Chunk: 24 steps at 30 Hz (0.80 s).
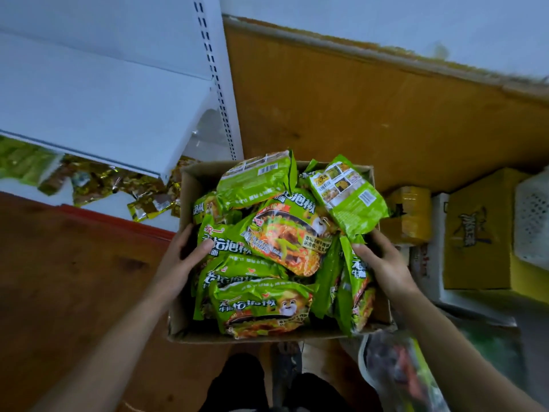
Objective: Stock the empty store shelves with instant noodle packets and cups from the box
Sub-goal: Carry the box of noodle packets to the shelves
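An open cardboard box (190,185) sits in front of me, heaped with several green instant noodle packets (285,233). My left hand (181,257) grips the box's left wall, thumb inside against a packet. My right hand (383,260) grips the right wall, fingers curled over the edge among the packets. A white store shelf (98,105) stands at upper left with a bare top board. On the lower shelf beneath it lie several gold and green packets (118,185).
A perforated white shelf upright (218,84) rises just behind the box. Yellow cartons (478,230) and a white mesh basket (531,221) crowd the right. A plastic-wrapped bundle (398,373) lies at lower right. Brown wooden floor (74,278) spreads to the left.
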{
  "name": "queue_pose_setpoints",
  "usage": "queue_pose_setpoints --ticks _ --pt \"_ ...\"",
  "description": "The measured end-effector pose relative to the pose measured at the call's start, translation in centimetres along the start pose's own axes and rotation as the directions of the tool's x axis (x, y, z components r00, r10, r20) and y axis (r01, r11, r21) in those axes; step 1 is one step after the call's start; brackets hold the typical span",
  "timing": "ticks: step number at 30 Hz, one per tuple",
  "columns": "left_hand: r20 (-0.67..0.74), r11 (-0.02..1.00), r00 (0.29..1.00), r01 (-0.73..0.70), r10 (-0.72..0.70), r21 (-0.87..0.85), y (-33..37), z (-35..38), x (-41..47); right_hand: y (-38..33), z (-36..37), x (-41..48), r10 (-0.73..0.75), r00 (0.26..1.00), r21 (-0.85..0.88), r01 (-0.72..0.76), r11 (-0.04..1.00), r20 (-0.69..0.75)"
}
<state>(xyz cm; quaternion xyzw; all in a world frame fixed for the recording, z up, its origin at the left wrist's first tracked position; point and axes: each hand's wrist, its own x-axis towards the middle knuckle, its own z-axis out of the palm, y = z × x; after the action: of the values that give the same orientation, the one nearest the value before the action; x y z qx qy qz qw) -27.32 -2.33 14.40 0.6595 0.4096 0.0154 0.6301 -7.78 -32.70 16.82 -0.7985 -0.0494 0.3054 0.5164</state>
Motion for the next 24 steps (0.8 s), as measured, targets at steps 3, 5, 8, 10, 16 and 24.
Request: queue_pose_setpoints --ticks 3,5,8,10,16,24 --pt "-0.072 0.998 0.996 0.038 -0.043 -0.059 -2.0 -2.3 -4.5 -1.3 1.7 -2.2 -0.011 0.996 -0.045 0.015 0.999 0.088" --pt "-0.126 0.994 0.990 0.044 -0.057 -0.102 -3.2 -3.7 -7.4 -2.9 3.5 -3.7 -0.001 0.988 -0.051 0.009 0.999 0.154" --pt "-0.213 0.988 0.973 0.053 -0.084 -0.145 -5.0 -6.5 -11.4 -4.2 6.7 -5.4 0.013 0.969 -0.064 0.003 0.998 0.246" --pt "-0.236 0.983 0.967 0.061 -0.101 -0.171 -6.3 -8.7 -13.9 -4.9 9.1 -6.5 0.018 0.955 -0.107 0.014 0.994 0.295" --pt "-0.354 0.975 0.926 0.057 -0.132 -0.215 -9.7 -16.7 -20.5 -7.8 19.2 -10.5 0.032 0.915 -0.173 0.042 0.984 0.403" --pt "-0.462 0.951 0.860 0.081 -0.218 -0.297 -15.6 -30.8 -26.7 -11.2 35.2 -16.0 -0.015 0.875 -0.223 0.141 0.965 0.485"
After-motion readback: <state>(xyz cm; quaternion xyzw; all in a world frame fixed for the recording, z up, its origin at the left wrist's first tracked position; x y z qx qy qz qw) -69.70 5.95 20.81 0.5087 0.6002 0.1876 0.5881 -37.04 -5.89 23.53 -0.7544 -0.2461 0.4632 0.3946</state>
